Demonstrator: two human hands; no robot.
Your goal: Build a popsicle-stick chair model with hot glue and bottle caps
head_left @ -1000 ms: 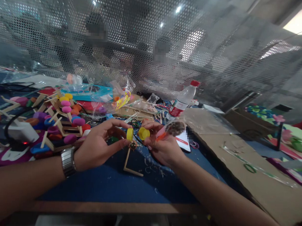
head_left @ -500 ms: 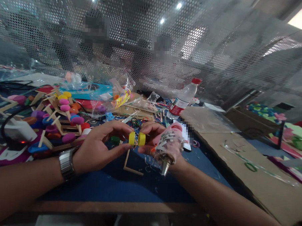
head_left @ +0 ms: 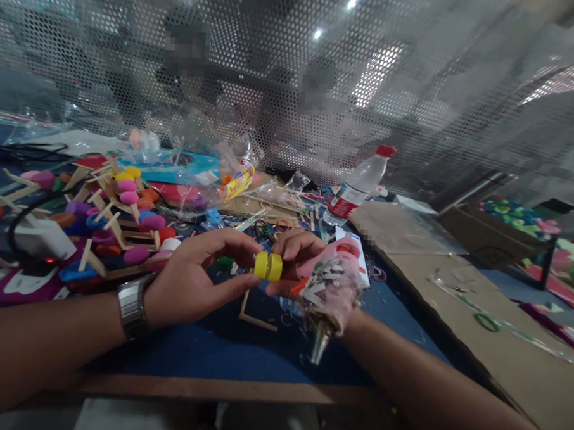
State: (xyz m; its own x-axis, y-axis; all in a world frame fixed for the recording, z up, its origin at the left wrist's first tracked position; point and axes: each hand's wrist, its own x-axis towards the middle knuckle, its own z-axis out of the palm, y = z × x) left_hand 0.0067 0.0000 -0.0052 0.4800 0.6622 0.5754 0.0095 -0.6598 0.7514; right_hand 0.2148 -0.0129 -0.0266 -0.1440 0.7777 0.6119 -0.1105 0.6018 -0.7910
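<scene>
My left hand (head_left: 208,275) pinches a yellow bottle cap (head_left: 261,265) between thumb and fingers. My right hand (head_left: 297,253) has hold of a second yellow bottle cap (head_left: 275,267). The two caps meet face to face, pressed together or very nearly so. A pink hot glue gun (head_left: 338,280), smeared with grey glue, is also in my right hand, its metal nozzle pointing down toward the table edge; it hides part of that hand. Below the caps, an L-shaped pair of wooden sticks (head_left: 258,321) lies on the blue table (head_left: 214,357).
At left are piled colourful caps joined with wooden sticks (head_left: 124,233), beside a white plug adapter (head_left: 43,239). A water bottle (head_left: 354,192) with a red cap stands behind my right hand. Cardboard (head_left: 454,298) covers the right side. A perforated screen (head_left: 255,61) rises behind.
The two yellow caps, apart at first, have come together. The glue gun has swung so that its nozzle points down toward me. The view has shifted slightly.
</scene>
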